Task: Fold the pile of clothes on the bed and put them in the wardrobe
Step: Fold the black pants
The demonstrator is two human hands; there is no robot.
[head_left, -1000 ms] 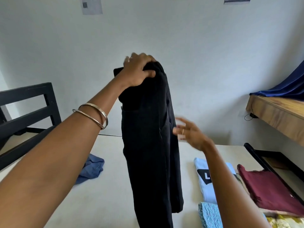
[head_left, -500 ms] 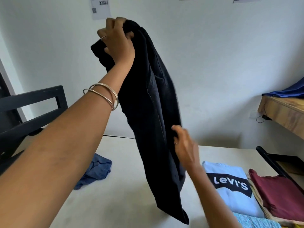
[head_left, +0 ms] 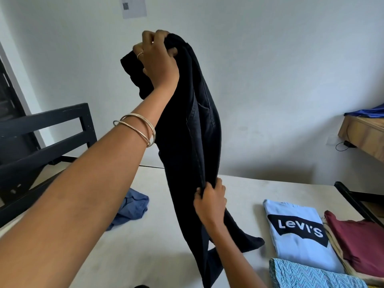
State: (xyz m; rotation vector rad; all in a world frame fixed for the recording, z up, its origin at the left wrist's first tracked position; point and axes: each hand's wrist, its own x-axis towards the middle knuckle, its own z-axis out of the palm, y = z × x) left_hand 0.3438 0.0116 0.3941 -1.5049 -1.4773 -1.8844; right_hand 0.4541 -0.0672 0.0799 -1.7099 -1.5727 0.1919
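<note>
I see my left hand (head_left: 159, 59) clenched around the top of the black jeans (head_left: 191, 146), my right hand (head_left: 211, 201) pinching their edge lower down; they hang lengthwise, bottom end trailing on the bed (head_left: 145, 246).

Left hand (head_left: 159, 59) raised high, fingers clenched; right hand (head_left: 211, 201) lower, fingers pinched, both arms extended.

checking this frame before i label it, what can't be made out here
- Wardrobe: nowhere in the head view.
- Black jeans: lower legs cut off by the bottom edge.
- Patterned blue garment: cropped at the bottom edge.
- Wall paper: print too small to read.
- Blue garment: partly behind the left forearm.
</note>
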